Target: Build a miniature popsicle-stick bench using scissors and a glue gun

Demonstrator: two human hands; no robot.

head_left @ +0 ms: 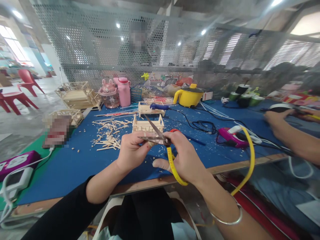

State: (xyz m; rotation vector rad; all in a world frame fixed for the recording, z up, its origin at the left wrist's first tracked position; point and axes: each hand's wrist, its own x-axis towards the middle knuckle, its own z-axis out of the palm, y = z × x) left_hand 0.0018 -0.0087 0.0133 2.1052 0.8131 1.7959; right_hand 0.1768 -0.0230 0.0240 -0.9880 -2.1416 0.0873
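Observation:
My right hand grips a pair of scissors, its fingers around the handles, one of which is wrapped in yellow tape. The dark blades are spread apart and point left, over my left hand. That hand is closed in a pinch right by the blades; whatever lies between its fingertips is too small and covered to make out. Just beyond my hands stands a small pale wooden frame with railings. Behind it is a second wooden piece, with a blue-handled tool resting on it.
Cut wooden sticks lie scattered on the blue mat. At the back are a pink bottle and a yellow pot. Cables run to a purple power strip. Another person's arm is at the right.

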